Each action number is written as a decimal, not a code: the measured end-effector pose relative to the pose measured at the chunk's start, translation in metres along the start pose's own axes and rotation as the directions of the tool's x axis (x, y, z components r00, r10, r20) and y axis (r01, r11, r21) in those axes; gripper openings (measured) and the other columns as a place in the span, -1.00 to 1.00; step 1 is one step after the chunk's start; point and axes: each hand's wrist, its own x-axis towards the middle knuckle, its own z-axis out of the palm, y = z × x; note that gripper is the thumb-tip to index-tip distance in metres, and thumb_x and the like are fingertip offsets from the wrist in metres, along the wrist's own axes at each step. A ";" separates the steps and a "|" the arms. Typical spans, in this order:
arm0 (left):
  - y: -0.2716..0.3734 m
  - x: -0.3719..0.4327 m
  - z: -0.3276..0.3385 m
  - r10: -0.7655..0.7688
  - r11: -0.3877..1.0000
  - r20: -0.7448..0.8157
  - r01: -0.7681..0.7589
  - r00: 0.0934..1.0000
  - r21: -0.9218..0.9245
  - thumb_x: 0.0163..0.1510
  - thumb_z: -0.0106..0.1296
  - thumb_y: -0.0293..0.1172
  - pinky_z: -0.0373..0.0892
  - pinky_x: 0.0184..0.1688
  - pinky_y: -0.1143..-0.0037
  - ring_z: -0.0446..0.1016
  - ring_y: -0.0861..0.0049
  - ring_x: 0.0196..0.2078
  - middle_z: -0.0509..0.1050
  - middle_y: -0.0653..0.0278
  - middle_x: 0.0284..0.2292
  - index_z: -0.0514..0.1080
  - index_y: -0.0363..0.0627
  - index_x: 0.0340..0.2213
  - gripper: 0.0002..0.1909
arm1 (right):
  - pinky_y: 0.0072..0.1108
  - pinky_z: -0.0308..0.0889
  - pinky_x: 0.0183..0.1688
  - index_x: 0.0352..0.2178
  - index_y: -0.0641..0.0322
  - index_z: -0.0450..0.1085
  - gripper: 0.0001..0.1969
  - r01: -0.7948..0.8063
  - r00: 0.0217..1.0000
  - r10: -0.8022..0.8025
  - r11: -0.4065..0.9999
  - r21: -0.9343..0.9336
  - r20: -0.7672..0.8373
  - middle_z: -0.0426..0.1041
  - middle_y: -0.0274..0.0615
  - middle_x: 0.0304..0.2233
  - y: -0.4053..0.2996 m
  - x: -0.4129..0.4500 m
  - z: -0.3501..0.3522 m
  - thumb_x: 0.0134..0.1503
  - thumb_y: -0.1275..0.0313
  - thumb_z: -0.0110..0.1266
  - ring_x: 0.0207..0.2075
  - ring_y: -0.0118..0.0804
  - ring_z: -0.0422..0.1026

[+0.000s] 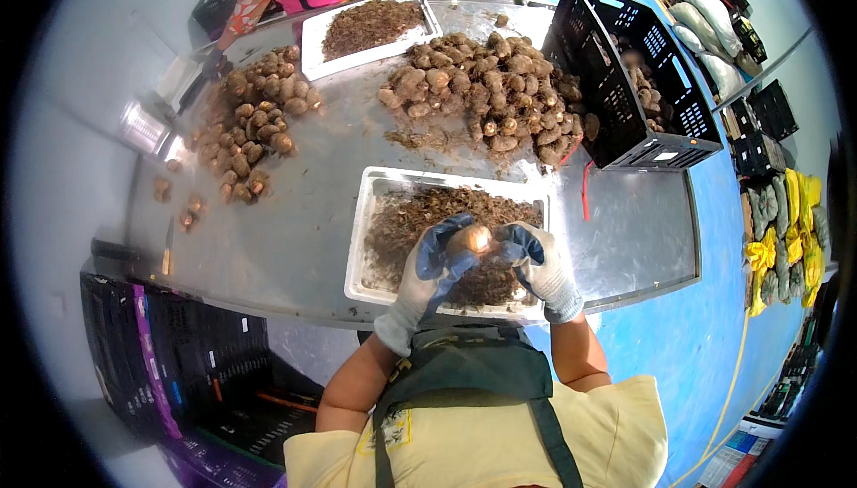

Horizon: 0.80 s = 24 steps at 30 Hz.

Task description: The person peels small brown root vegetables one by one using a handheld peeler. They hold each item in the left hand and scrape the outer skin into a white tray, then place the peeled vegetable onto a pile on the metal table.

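Observation:
A brown taro corm with a pale cut end (477, 239) is gripped in my left hand (438, 257), which wears a white knit glove with a blue coated palm. My right hand (535, 253), gloved alike, is at the corm's right side with fingers curled; whether it grips the corm or a bit of peel cannot be told. Both hands are over a white plastic tray (355, 247) holding brown fibrous scraps (402, 227). Beyond the tray lies a large heap of hairy taro corms (495, 86). A second heap of corms (254, 126) lies at the left.
The metal table (301, 220) bears a knife (167, 247) at left and another scrap tray (308, 53) at the far side. A black plastic crate (676, 150) with corms stands at right, near a red strap (586, 193). Another person's sleeved arm (251, 2) reaches in at top left. Black crates (194, 334) stand lower left.

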 end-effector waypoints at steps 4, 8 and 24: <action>-0.005 -0.004 -0.006 -0.039 0.999 0.049 0.038 0.998 0.028 -0.14 0.20 -0.58 0.28 0.07 0.49 0.35 0.46 0.02 0.36 0.18 -0.02 0.24 -0.27 0.03 -0.35 | -0.44 0.32 -0.17 -0.18 0.28 0.32 -0.57 -0.042 0.999 0.044 0.995 -0.096 0.015 0.45 -0.06 -0.37 -0.019 -0.001 -0.001 -0.15 0.41 0.18 -0.30 -0.06 0.44; -0.008 -0.001 -0.011 -0.017 0.924 0.063 -0.008 0.998 0.382 -0.20 0.29 -0.45 0.28 0.06 0.46 0.38 0.44 -0.03 0.36 0.14 -0.05 0.28 -0.32 -0.03 -0.33 | -0.42 0.32 -0.15 -0.15 0.27 0.31 -0.50 -0.024 0.999 0.033 0.973 -0.230 0.032 0.44 -0.07 -0.32 -0.042 0.000 -0.006 -0.24 0.50 0.15 -0.25 -0.05 0.43; -0.013 -0.009 -0.006 0.113 0.945 0.022 -0.114 0.993 0.306 -0.24 0.30 -0.40 0.27 0.09 0.40 0.37 0.33 -0.02 0.36 0.07 -0.07 0.22 -0.30 -0.01 -0.26 | -0.27 0.20 0.05 -0.06 0.20 0.27 -0.29 -0.004 0.998 -0.022 0.924 -0.382 -0.062 0.34 0.03 -0.12 -0.044 -0.014 -0.012 -0.31 0.26 0.33 -0.04 0.03 0.30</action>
